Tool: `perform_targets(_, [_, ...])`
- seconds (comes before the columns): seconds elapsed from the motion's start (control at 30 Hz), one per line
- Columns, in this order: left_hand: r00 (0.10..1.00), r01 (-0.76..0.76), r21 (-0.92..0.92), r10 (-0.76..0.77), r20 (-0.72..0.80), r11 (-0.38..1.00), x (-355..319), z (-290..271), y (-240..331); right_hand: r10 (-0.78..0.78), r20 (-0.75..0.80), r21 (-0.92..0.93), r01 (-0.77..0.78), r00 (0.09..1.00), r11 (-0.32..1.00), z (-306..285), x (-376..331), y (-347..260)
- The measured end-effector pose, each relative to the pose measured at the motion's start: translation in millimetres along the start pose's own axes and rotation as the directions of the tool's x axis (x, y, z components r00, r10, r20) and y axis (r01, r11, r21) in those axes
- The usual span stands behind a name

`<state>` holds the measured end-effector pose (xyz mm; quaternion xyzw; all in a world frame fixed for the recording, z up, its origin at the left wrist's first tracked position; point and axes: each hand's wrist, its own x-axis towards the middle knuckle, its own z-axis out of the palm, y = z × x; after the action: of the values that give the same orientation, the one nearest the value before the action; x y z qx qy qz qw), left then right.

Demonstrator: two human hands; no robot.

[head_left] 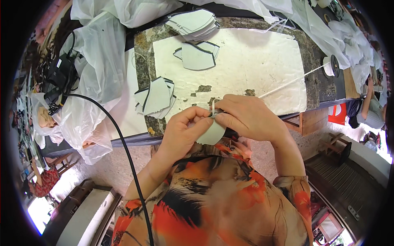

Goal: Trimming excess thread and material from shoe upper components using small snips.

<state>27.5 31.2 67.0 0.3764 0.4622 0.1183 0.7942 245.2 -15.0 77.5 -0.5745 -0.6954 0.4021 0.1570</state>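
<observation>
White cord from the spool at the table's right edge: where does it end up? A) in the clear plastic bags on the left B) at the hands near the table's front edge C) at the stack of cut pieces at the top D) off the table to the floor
B: the white cord runs from the spool diagonally down to the right hand and left hand, which pinch a pale fabric piece.

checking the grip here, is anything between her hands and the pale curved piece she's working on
Nothing visible is. The left hand and right hand both pinch the pale grey curved fabric piece directly at its top edge, with a thin white cord meeting it there. The stacks of similar grey pieces lie apart on the table.
</observation>
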Motion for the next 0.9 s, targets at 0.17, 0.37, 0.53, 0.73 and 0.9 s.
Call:
perform_targets(0.17, [0.986, -0.165, 0.136, 0.164, 0.021, 0.977, 6.6, -1.4, -11.9, -0.002, -0.029, 0.008, 0.002, 1.0, 1.0, 4.0, -1.8, 4.4])
perform_targets(0.37, [0.991, -0.125, 0.163, 0.13, -0.019, 0.979, 7.9, -1.2, -12.4, -0.022, -0.042, 0.054, 0.024, 0.999, 0.998, 5.0, -1.9, 10.0])
perform_targets(0.53, [0.994, -0.092, 0.143, 0.099, -0.039, 0.985, 5.0, -0.9, -11.1, 0.019, -0.041, 0.156, -0.013, 0.999, 0.988, 6.0, -3.1, 17.7])
perform_targets(0.73, [0.999, -0.017, 0.025, 0.018, -0.03, 1.0, 3.6, -3.3, -6.8, -0.009, -0.311, 0.362, 0.128, 0.95, 0.923, 16.3, -0.7, 13.9])
perform_targets(0.9, [1.0, 0.006, 0.047, -0.005, -0.022, 0.999, 3.1, -1.2, -4.6, -0.036, -0.235, 0.273, 0.101, 0.971, 0.957, 9.7, -0.9, 16.0])
